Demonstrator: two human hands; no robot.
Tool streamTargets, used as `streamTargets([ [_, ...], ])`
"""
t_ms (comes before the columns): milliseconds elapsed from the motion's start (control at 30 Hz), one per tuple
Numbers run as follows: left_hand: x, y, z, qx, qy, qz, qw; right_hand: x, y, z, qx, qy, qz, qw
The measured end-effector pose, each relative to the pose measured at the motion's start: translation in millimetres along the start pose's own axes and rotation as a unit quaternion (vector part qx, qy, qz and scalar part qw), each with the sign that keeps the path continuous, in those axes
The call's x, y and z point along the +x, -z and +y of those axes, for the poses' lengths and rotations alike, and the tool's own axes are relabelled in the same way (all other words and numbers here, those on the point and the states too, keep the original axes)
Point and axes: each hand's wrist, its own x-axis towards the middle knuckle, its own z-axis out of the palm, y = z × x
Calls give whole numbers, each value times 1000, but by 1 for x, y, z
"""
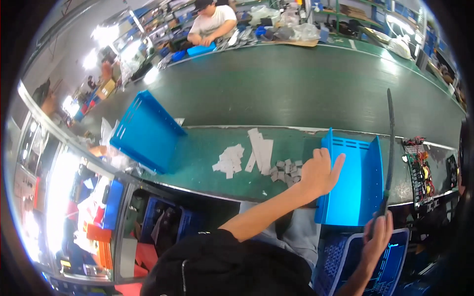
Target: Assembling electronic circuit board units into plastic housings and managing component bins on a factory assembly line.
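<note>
My left hand point(320, 173) is stretched out over the green bench with its fingers spread, lying against the left wall of a blue open-fronted bin point(356, 182). Just to its left is a small heap of grey square pieces point(286, 170). My right hand point(378, 236) is low at the bench's near edge, closed around the lower end of a long thin dark rod point(390, 148). The rod rises upright past the bin's right wall.
White paper strips point(261, 148) and a pile of white pieces point(229, 160) lie left of the grey squares. A second blue bin point(148, 130) sits tilted further left. A dark conveyor belt point(296, 84) runs behind, with another person point(212, 22) beyond. Red wire bundles point(419, 167) lie right; a blue basket point(380, 269) sits below.
</note>
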Motion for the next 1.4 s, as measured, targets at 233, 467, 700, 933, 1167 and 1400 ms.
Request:
streamTargets([
  [233,-92,82,-16,-412,-53,-134,900,-70,-113,19,-113,135,-211,962],
  [467,-122,123,-148,-302,77,87,946,-102,-208,2,-213,189,-442,851],
  [700,-144,171,-275,145,157,158,964,-108,-198,21,-190,253,-414,854],
  [933,-104,160,-298,228,213,154,938,-89,-136,34,-234,285,-131,920],
  [1167,-96,161,-345,421,185,275,845,-77,-72,25,-217,351,72,908],
  [1400,-97,156,-295,442,156,339,816,-45,29,37,-18,126,336,933],
])
